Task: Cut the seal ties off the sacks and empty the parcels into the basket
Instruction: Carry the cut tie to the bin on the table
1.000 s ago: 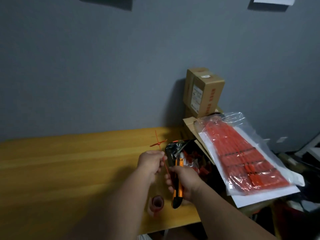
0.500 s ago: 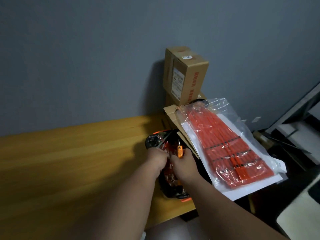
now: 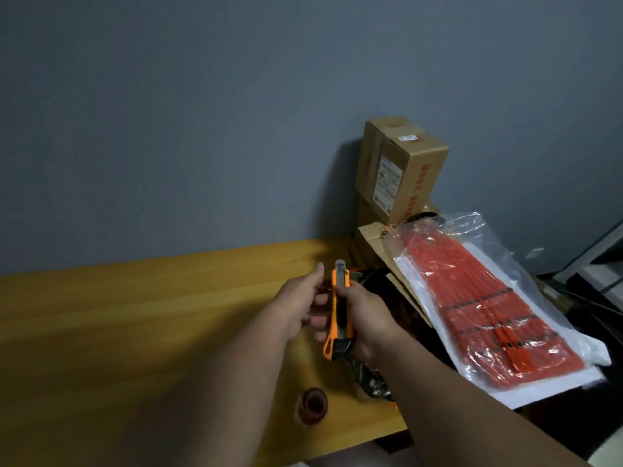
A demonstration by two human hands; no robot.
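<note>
Nearest, a small reddish roll [image 3: 312, 406] on the table [image 3: 135, 315] by the front edge. Above it both hands meet over the table's right end. Right hand [image 3: 367, 318] wrapped round an orange knife [image 3: 338, 315], blade end up, thumb near the slider. Left hand [image 3: 300, 306] just beside the knife, fingers loosely spread, gripping nothing visible; whether fingertips touch the handle, can't tell. Dark crumpled sack [image 3: 371, 379] lies under and behind the right forearm, mostly hidden. No basket or parcels in view.

Step, my read: between cuts, knife being readied or the blade adjusted. Next move needs a sealed sack brought up, left hand pulling the tie taut, blade angled away from fingers.

Right of the hands, a clear bag of red ties [image 3: 485, 318] rests on an open carton [image 3: 377, 237], crowding the sack. Farthest, a closed box [image 3: 401, 170] against the grey wall [image 3: 202, 112].
</note>
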